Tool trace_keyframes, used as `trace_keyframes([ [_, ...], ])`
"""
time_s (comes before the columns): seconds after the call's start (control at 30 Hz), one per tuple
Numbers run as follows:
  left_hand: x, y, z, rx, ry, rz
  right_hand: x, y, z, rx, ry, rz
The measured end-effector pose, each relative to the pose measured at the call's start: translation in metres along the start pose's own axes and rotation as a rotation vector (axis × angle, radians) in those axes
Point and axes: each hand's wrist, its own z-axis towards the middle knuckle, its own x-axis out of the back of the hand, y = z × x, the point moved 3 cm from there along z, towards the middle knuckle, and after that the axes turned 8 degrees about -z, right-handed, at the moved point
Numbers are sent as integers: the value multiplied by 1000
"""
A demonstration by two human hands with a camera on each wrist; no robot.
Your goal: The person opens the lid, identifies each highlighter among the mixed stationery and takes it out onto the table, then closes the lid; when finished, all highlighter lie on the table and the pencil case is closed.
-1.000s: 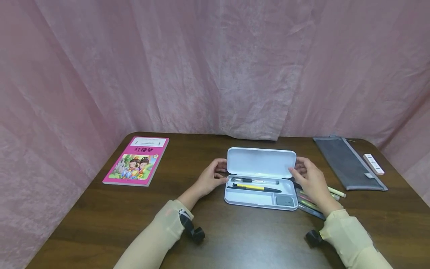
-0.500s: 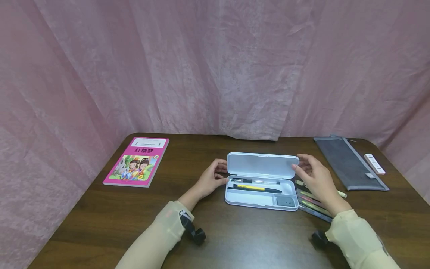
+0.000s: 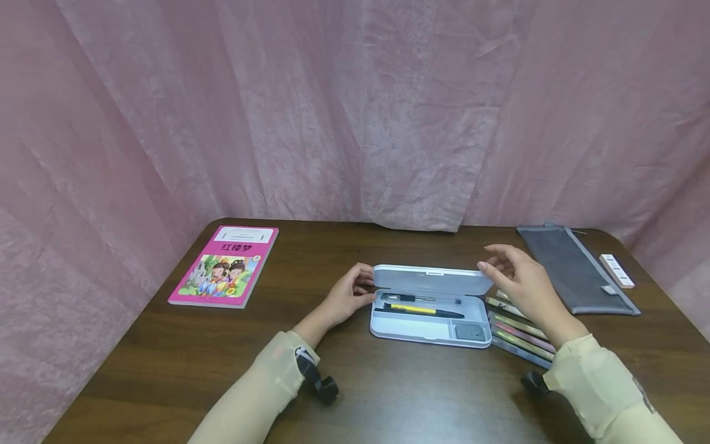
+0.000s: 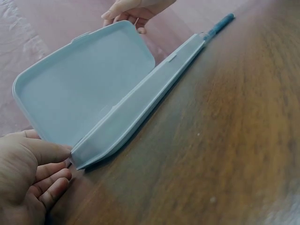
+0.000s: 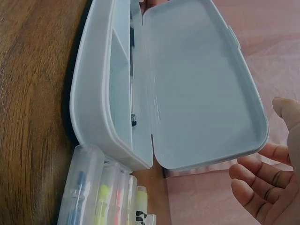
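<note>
An open pale blue pencil case lies mid-table in the head view, its hinged lid tilted up. Inside lie a clear pen with black ends and a yellow-and-black pen. A grey eraser-like block fills the small right compartment. My left hand holds the case's left end, thumb at the base and fingers around the hinge side. My right hand is at the lid's right edge; in the right wrist view its index finger meets the lid's corner from behind, thumb apart.
Several highlighters lie right of the case, partly under my right forearm. Farther right are a grey mesh pouch and a small white box. A pink book lies at the left. A pink curtain hangs behind the table.
The lid has swung up and forward from leaning far back. My right hand has moved slightly right and up with its edge. The left hand and case base stay in place.
</note>
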Motion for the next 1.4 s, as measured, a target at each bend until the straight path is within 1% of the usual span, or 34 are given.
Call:
trace_keyframes([
  [0.1, 0, 0, 0, -18, 1, 4, 0, -2, -1, 2, -19, -8],
  [0.43, -1, 2, -1, -15, -12, 17, -2, -3, -3, 4, -122, -46],
  [0.63, -1, 3, 0, -7, -6, 16, 0, -4, -6, -3, -168, -16],
  [0.7, -2, 12, -3, -4, -15, 21, 0, -5, -8, -12, -191, -5],
  [0.77, -2, 12, -3, -4, -21, 21, 0, -5, -11, -18, -209, 3],
  [0.87, -2, 11, -3, 0, -22, 27, -2, -6, -15, -5, -222, 13],
  [0.93, -2, 1, 1, -11, -17, 26, -2, -6, -18, 10, -220, 15],
  [1.0, -2, 1, 1, -19, -18, 33, -3, -6, -20, 20, -217, 13],
  [1.23, 4, 6, -4, 0, -75, 98, -12, -4, -29, 41, -244, 13],
  [1.3, 5, 8, -4, -12, -97, 123, -14, -3, -31, 49, -240, 10],
  [1.4, 8, 13, -5, -12, -125, 152, -14, -3, -32, 68, -225, 10],
])
